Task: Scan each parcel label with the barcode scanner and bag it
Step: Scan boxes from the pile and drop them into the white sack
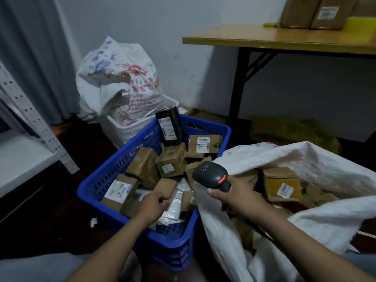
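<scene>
maybe midway imo | sack (305,157) on right holds some parcels (281,184) | blue basket (95,180) still loaded | my left grip (156,202) pinching a brown parcel (165,188) | right grip (234,197) wrapped round scanner (211,176)

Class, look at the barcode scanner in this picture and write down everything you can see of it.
The barcode scanner is a black, plastic-looking handheld with a rounded head and a red strip below it. The right hand grips its handle, mostly hidden; the head points forward-left toward the blue crate, over the white sack's edge. Only that hand touches it; the left hand grips a cardboard parcel in the crate.
</scene>
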